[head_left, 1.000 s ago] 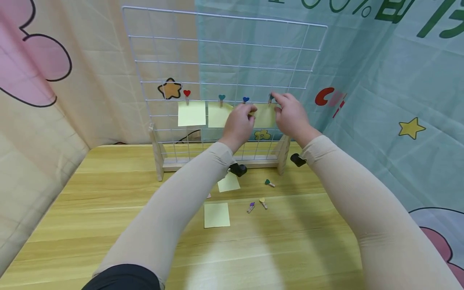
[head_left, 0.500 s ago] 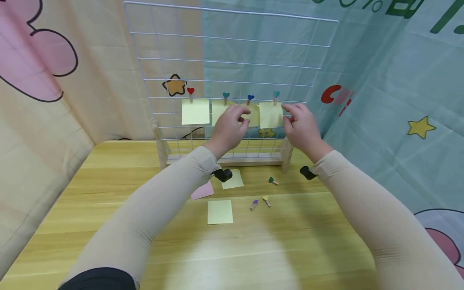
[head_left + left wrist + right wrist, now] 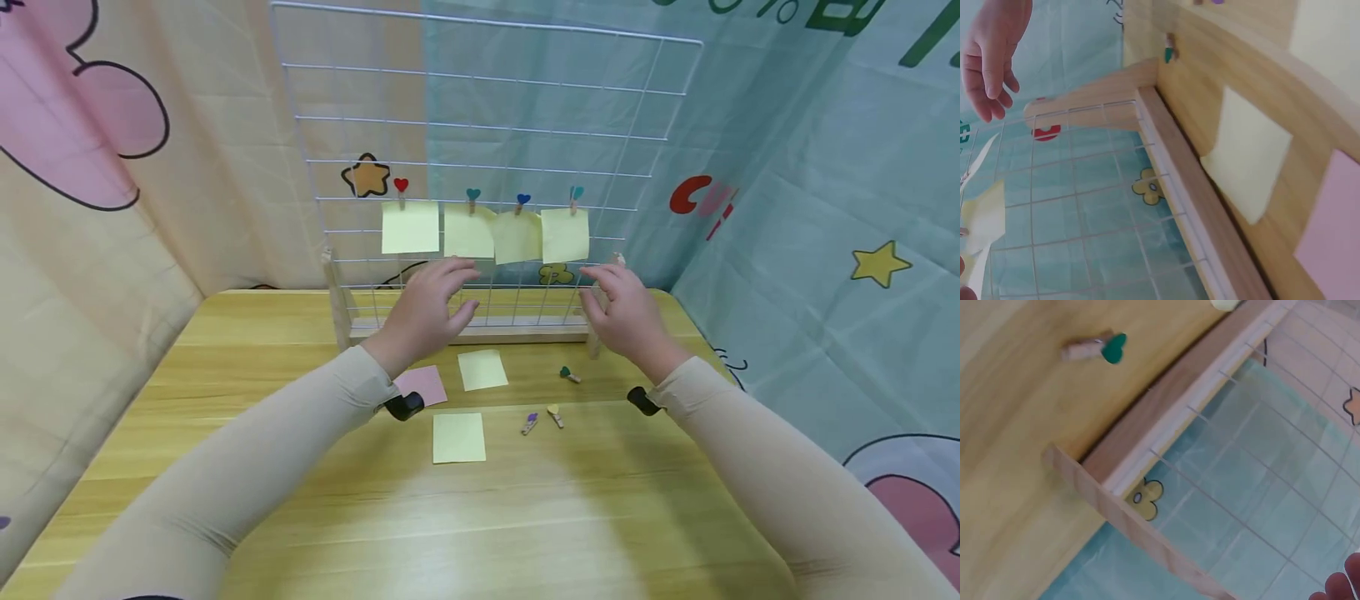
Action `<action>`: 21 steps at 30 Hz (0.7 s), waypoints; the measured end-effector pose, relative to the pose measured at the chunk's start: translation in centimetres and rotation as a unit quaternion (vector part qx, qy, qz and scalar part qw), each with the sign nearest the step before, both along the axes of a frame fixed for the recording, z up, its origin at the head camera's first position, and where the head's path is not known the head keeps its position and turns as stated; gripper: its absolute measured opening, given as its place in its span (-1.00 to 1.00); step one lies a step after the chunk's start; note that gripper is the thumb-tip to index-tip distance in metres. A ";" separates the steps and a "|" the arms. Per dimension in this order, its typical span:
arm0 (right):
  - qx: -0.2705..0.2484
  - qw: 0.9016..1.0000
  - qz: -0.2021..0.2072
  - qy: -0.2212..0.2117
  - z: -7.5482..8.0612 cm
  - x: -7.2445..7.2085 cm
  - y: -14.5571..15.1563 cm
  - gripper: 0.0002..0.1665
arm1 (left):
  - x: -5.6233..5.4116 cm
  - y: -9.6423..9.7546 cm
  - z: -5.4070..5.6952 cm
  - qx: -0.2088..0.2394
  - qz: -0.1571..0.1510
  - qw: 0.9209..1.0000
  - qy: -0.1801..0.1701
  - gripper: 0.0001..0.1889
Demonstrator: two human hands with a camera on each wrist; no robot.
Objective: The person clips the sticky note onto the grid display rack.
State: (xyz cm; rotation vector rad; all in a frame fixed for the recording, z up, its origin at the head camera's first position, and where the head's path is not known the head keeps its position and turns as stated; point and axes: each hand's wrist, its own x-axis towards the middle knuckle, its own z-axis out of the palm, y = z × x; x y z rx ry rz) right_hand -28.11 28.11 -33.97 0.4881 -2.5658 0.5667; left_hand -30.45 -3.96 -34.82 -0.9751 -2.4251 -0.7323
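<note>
Several yellow sticky notes hang in a row on a white wire grid rack with a wooden base (image 3: 517, 335). Small clothespins hold them: one with a red heart (image 3: 401, 185), one with a dark blue heart (image 3: 522, 200), two with teal hearts. The rightmost note (image 3: 566, 236) is a little above my right hand (image 3: 626, 312), whose fingers are relaxed and hold nothing. My left hand (image 3: 427, 308), thumb spread from the fingers, is in front of the grid below the leftmost note (image 3: 410, 227). Nothing is in it.
On the wooden table lie two yellow notes, one near the rack (image 3: 483, 370) and one nearer the front (image 3: 459, 437). A pink note (image 3: 422, 384) lies by the left wrist. Loose clothespins with green (image 3: 570, 375), purple (image 3: 529, 423) and yellow tops lie to the right.
The right hand let go of the rightmost clothespin, which stays on the grid with its note. Both hands came down from the notes, the left also moving left, uncovering the middle notes.
</note>
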 end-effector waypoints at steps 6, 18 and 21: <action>0.020 0.999 0.007 -0.034 -1.9 0.6 0.3 -0.48 | 1.7 -2.1 -1.6 -0.040 -0.001 0.999 -0.017 -0.46; 0.074 0.993 0.024 -0.093 -4.7 1.5 0.5 -0.17 | 3.7 -3.8 -4.3 -0.111 0.025 0.988 -0.102 -0.10; 0.078 0.991 0.024 -0.105 -5.2 1.5 0.6 -0.13 | 4.1 -4.1 -4.7 -0.116 0.033 0.985 -0.120 -0.07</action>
